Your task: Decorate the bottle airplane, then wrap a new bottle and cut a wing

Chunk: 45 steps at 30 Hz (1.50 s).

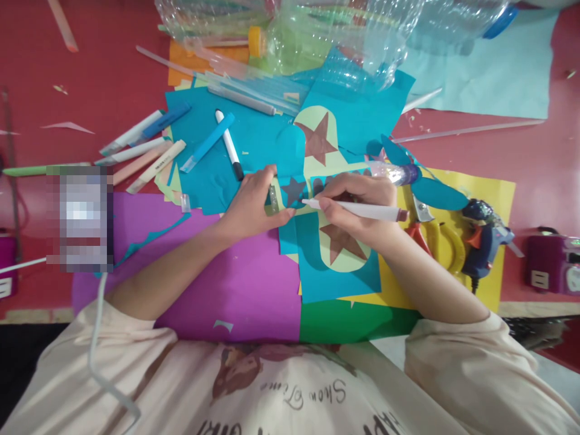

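Observation:
My right hand (362, 202) grips a white marker (367, 209) with a brownish-red end. The tip of the marker touches a small blue paper piece by a dark star (293, 191). At the left edge of that piece rests my left hand (256, 202), thumb and fingers apart. A small clear glittery object (273, 198) shows between its thumb and fingers. Just below my right hand, a brown star (343, 243) lies on a pale green rounded shape over blue paper. Another brown star (319, 139) is above, on a similar pale shape.
Several markers (149, 148) lie at the left near a blurred-out device (85, 219) with a white cable. Clear plastic bottles (335, 36) stand across the back. To the right are orange-and-yellow-handled scissors (435, 238), a blue glue gun (484, 248) and yellow paper (492, 187). Purple paper (235, 278) lies in front.

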Available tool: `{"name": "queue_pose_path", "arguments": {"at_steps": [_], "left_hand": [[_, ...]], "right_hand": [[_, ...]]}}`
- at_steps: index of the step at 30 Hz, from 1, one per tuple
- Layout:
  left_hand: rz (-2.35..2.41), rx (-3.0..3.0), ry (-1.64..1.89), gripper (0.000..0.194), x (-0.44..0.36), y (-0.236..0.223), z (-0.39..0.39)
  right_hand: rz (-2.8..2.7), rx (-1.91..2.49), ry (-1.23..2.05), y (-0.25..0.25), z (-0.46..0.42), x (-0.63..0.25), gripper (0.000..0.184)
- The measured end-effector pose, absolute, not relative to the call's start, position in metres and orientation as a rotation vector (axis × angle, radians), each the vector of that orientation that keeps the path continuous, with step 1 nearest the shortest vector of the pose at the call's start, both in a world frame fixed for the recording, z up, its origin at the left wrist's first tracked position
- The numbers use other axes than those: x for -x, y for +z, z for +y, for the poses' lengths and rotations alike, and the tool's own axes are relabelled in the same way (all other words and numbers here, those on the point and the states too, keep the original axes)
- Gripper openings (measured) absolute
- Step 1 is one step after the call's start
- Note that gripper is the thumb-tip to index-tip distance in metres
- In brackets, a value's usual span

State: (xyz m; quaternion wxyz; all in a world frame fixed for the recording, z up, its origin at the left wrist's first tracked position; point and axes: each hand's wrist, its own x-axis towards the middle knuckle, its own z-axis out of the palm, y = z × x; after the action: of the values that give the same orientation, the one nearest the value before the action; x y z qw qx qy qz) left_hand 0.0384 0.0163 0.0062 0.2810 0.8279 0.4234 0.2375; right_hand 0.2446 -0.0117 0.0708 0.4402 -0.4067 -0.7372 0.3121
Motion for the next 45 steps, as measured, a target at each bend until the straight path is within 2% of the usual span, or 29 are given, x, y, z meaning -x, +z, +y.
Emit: {"name": "queue_pose_path", "arguments": {"at_steps": [11, 22, 34, 45], "left_hand": [[1.18, -2.199, 0.615, 0.059, -0.0393, 0.0078, 0.0145], [1.156, -2.223, 0.646, 0.061, -0.0391, 0.0047, 0.0155], [1.146, -2.226, 0.601, 0.061, -0.0375, 0.0061, 0.0153], [1.146, -2.221, 0.621, 0.062, -0.0382, 0.006, 0.0152]], "right_hand": [[-1.767, 1.068, 0.753, 0.0698, -0.0131, -0.2441, 0.013], [-1.814, 1.027, 0.764, 0.0726, -0.0123, -0.2442, 0.019], [-1.729, 1.103, 0.79, 0.0696, -0.0134, -0.2447, 0.013], [-1.785, 1.081, 0.799, 0.0738, -0.0122, -0.2433, 0.019]]}}
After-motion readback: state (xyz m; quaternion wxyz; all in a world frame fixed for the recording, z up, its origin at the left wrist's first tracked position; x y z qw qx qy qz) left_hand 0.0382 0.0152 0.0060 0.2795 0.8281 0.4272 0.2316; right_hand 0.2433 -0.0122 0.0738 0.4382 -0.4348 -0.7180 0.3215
